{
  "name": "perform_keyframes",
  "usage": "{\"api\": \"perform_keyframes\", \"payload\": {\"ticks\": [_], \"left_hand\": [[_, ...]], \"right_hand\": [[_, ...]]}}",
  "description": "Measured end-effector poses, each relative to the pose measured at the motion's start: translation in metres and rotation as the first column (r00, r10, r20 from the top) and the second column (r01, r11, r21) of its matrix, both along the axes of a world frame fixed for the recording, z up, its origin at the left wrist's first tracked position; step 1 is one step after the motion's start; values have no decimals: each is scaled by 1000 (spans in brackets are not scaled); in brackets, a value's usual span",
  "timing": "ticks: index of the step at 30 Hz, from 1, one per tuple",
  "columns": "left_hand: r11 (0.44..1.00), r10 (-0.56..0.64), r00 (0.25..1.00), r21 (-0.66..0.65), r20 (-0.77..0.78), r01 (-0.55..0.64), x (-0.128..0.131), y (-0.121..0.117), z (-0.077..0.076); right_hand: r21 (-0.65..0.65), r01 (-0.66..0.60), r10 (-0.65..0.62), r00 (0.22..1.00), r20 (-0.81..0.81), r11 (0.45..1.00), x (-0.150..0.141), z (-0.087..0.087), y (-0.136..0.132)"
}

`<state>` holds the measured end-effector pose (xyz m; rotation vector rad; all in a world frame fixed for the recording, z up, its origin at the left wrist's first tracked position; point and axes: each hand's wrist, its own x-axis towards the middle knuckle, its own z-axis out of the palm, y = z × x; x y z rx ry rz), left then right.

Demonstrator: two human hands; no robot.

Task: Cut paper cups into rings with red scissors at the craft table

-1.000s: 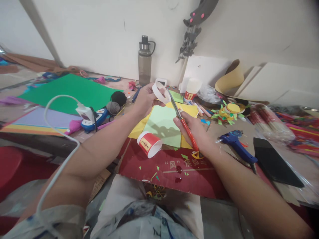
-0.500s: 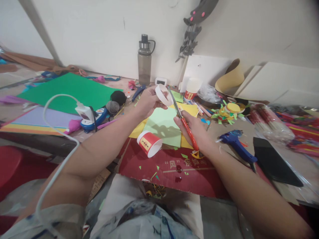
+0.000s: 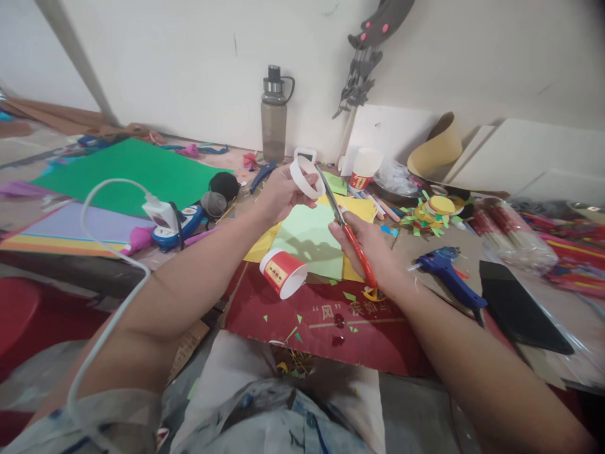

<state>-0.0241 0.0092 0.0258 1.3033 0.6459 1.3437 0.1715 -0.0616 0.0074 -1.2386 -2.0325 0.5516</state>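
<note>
"So, from the head view, what are the hands doing?"

"The left hand (image 3: 282, 197) grasps a white ring (image 3: 299, 179), pinching its near side between thumb and fingers. The right hand (image 3: 371, 244) grips the scissors (image 3: 355, 244) by their red handles, with the blades pointing up and away, right by the ring's right edge."

"Is the ring's edge between the blades?"

"That can't be told from here; they look nearly together, and the overlap is too small to read."

"And how is this best done?"

"The left fingertips should pinch lightly, since a thin ring like that would probably buckle under a hard squeeze. They should also keep out of the line of the blades. The scissors are best held steady while the ring is turned towards them, with small snips to keep the edge even."

"What lies below?"

"A pale green sheet (image 3: 307, 243) over a yellow sheet (image 3: 363, 211), partly on a red board (image 3: 373, 356). A red and white cup (image 3: 289, 270) lies on its side near the green sheet's lower left corner, so the elbows and wrists had better stay clear of it. The blue glue gun (image 3: 447, 274) sits to the right, well apart from the blades."
</note>
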Motion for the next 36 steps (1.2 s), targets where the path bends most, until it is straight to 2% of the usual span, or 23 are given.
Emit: {"api": "perform_keyframes", "payload": {"ticks": [3,8,14,18,36], "left_hand": [[1000,16,1000,18,6,-16,-1,-1,1],[992,123,992,5,-8,-123,-1,-4,4],[1000,15,1000,18,-11,-15,4,-6,1],[999,27,1000,-18,-17,-27,7,-8,2],[1000,-18,1000,-23,-15,18,4,-6,3]], "right_hand": [[-10,-2,2,1000,8,1000,0,1,0],[4,-6,6,999,42,1000,0,1,0],[51,-31,30,999,20,998,2,0,3],[86,-16,14,1000,26,996,2,-2,5],[-1,-4,4,1000,-4,1000,-1,3,-1]]}}
